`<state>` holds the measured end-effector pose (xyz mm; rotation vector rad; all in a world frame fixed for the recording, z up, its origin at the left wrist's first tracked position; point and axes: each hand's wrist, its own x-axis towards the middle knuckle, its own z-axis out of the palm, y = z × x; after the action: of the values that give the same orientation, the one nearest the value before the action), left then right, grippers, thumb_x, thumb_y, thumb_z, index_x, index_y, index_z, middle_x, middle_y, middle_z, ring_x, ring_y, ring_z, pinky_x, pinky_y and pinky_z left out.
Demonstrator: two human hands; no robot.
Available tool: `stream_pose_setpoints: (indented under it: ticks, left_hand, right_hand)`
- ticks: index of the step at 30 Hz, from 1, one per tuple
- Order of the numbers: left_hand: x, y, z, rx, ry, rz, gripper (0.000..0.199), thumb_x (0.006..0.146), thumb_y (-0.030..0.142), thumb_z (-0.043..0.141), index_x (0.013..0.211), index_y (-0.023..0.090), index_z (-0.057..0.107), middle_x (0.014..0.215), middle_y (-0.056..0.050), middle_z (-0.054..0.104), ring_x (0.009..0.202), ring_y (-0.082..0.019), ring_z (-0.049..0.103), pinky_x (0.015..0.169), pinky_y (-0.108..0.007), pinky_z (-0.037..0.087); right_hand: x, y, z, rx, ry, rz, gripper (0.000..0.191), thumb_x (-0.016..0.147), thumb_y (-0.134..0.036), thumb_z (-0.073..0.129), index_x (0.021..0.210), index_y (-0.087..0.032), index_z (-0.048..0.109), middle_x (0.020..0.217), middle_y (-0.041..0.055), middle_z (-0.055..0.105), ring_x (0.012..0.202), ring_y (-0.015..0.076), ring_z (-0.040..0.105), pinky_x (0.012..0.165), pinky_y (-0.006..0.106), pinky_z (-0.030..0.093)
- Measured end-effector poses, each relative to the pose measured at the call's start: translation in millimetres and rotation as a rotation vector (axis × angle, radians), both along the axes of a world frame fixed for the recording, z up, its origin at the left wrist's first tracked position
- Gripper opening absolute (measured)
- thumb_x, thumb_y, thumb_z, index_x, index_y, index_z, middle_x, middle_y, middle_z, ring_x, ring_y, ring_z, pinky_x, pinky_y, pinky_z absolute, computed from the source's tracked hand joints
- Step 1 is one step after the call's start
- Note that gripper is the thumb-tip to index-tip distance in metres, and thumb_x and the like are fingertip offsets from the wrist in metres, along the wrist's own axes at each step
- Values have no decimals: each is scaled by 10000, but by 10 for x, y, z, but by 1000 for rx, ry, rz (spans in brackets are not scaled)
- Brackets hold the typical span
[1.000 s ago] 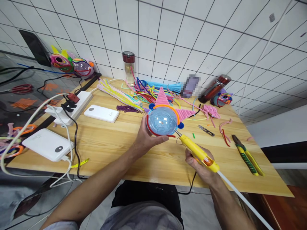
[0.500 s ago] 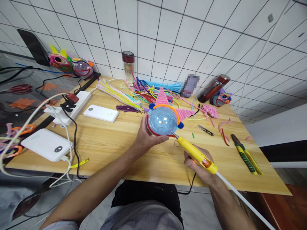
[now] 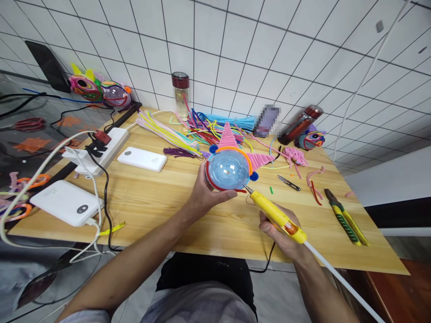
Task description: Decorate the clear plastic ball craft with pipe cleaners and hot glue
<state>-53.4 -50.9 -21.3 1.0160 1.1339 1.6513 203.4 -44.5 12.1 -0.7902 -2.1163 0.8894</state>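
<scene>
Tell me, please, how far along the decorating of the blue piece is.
Two pink spikes, an orange band and blue pom-poms already look attached. The left hand holds the blue piece; the right hand has the yellow glue gun with its tip at the lower edge. Probably left: securing the red strip, whose end sticks out there.

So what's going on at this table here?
The left hand steadies a clear round craft piece with pink fuzzy spikes. The right hand holds a yellow glue gun, its tip at the piece's lower edge. Pliers and small snips lie to the right, with colored fuzzy stems behind.
</scene>
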Motion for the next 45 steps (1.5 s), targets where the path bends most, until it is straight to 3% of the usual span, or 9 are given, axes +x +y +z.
stream_pose_setpoints:
  ticks: [19, 37, 45]
  left_hand:
    - [-14, 16, -50, 37, 62, -36, 1133, 541, 640, 1065, 1411, 257, 449, 1419, -133, 666, 1338, -356, 685, 1169, -522, 573]
    - [7, 6, -14, 14, -8, -25, 1109, 504, 590, 1088, 1366, 244, 481, 1399, -133, 681, 1348, -362, 686, 1200, -536, 560]
    - [5, 6, -6, 29, 20, -25, 1098, 520, 597, 1080, 1370, 248, 478, 1392, -128, 679, 1341, -358, 685, 1180, -523, 566]
  right_hand:
    - [13, 16, -46, -15, -3, 48, 484, 1069, -601, 693, 766, -225, 651, 674, -20, 621, 558, 135, 549, 535, 279, 412]
    - [7, 12, -35, -38, 0, -30, 412, 1038, -503, 724, 748, -231, 614, 666, -21, 589, 563, 138, 519, 530, 285, 413]
    - [17, 5, -30, -46, -8, -36, 456, 1034, -560, 715, 736, -234, 604, 652, -16, 579, 561, 148, 516, 530, 300, 414]
